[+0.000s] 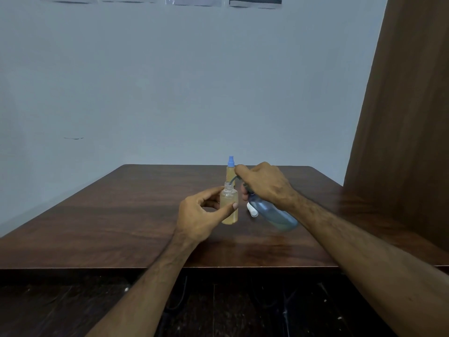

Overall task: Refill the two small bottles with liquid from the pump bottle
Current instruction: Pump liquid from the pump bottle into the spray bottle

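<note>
A small clear bottle (229, 210) holding yellowish liquid stands uncapped on the brown table (121, 215), and my left hand (199, 215) grips its body between thumb and fingers. My right hand (263, 184) holds the blue translucent pump bottle (274, 214) tilted, palm over the pump head, with the grey spout reaching the small bottle's open neck. A second small bottle (230, 170) with a blue cap stands upright just behind, partly hidden by the spout and my right fingers. A white cap (252, 210) lies on the table between the two held bottles.
A pale wall rises right behind the table's far edge. A brown curtain (401, 117) hangs along the right side. Dark floor (243, 307) shows below the table's near edge.
</note>
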Demonstrator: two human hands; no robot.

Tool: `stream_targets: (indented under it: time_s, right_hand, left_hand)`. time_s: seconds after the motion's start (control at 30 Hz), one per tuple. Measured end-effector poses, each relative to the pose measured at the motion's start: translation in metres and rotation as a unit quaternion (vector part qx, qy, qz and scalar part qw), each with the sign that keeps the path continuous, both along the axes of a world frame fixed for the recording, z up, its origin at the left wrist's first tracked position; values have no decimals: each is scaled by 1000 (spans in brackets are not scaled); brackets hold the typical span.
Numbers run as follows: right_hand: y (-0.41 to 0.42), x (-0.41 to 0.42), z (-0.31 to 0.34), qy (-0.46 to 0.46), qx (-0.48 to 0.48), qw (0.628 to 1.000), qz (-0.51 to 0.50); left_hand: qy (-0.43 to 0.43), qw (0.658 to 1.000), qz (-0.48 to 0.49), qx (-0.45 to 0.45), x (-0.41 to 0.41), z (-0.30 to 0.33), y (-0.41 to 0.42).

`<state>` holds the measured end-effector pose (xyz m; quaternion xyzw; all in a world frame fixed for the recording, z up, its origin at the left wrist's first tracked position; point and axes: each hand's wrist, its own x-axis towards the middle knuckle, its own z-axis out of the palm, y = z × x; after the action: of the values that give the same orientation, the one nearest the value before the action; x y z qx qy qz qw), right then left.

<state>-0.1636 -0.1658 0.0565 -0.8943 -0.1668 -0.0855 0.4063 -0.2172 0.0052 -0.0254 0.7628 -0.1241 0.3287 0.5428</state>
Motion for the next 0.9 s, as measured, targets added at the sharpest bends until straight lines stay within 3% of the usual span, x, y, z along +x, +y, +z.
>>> stream_targets:
  time_s: [0.57,0.9]
  right_hand:
    - [-16,-9,19,-24,32,999,2]
    - [-14,-13,22,-49,-18,998,-25]
  left_hand:
    - [20,1000,0,-8,0,17,-7]
    - [35,999,13,12,-5,16,-10]
